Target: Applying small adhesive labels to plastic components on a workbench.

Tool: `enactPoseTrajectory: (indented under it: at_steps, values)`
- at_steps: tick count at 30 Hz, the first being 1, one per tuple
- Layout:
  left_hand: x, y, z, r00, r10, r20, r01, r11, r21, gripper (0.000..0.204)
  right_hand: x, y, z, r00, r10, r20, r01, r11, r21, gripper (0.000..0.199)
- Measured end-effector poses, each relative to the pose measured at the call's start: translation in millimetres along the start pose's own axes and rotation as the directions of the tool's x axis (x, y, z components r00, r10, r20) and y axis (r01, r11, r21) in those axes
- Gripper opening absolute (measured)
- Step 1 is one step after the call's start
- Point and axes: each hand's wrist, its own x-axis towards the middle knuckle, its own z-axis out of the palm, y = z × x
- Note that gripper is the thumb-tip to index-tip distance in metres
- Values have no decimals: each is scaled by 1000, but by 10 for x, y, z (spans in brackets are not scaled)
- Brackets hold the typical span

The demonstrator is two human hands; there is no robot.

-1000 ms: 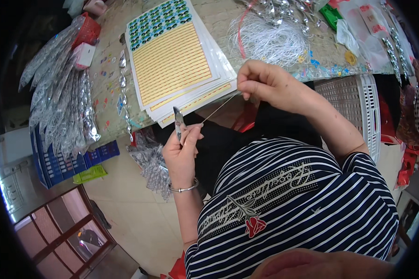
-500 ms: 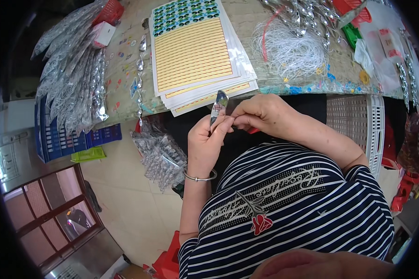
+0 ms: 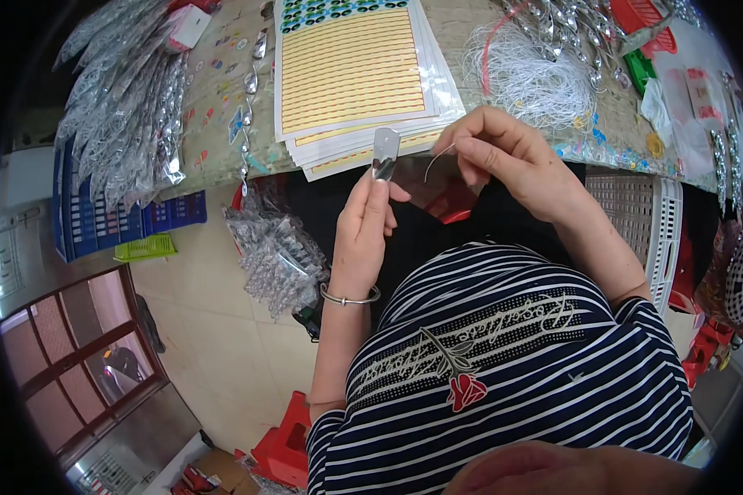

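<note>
My left hand (image 3: 365,216) pinches a small shiny metal plate (image 3: 386,144) upright between thumb and fingers. The plate's rounded upper end seems to have small holes, and its lower part is hidden in my grip. To its right, my right hand (image 3: 516,165) pinches a short thin white cord (image 3: 428,169), which curves down from the fingertips. The cord and the plate are apart. Both hands are just off the table's front edge, before a stack of printed sticker sheets (image 3: 351,78) with yellow rows and a blue-green patterned band.
A tangle of white cords (image 3: 537,78) lies on the table (image 3: 215,107), near shiny metal strands (image 3: 565,29). Clear bags of silvery pieces (image 3: 120,107) fill the left end. Below are a blue crate (image 3: 99,223), a white basket (image 3: 664,223) and a red stool (image 3: 285,445).
My hands have moved apart. The right hand has gone up and to the right, and the cord now shows in its fingers. The plate in my left hand has turned and risen slightly.
</note>
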Motion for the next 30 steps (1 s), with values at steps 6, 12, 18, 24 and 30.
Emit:
enactPoseTrajectory:
  at_steps: [6,12,18,24,30]
  values:
    - [-30,-14,22,998,16,56,-15,1000,-12,34,42,-27,152,1000,-1,-13,0,997,-75,14]
    - [-48,-26,57,991,122,56,-122,992,-1,36,95,76,168,979,-180,-96,145,945,-295,10]
    - [-61,37,76,997,45,55,-44,999,-12,48,129,130,161,955,-268,-127,185,873,-450,9]
    - [-77,15,68,999,25,40,-24,1000,-11,49,165,158,161,934,-330,-140,216,830,-514,6]
    - [-87,6,80,999,28,45,-26,999,-36,49,157,157,179,921,-370,-120,243,789,-564,6]
